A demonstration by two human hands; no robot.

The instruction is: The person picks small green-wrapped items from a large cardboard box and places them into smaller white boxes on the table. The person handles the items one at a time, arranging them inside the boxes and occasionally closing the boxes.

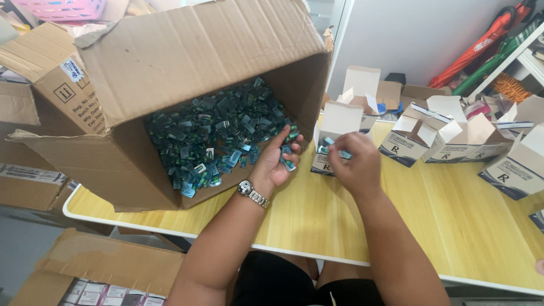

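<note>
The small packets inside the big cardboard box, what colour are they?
The packets are mostly dark green and teal, with shiny foil; the head view shows this.

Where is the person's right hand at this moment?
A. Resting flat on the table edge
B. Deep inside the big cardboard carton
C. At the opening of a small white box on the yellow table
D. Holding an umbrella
C: the right hand pinches small blue-green packets at the top of the open small white box beside the tipped large brown cardboard carton.
</note>
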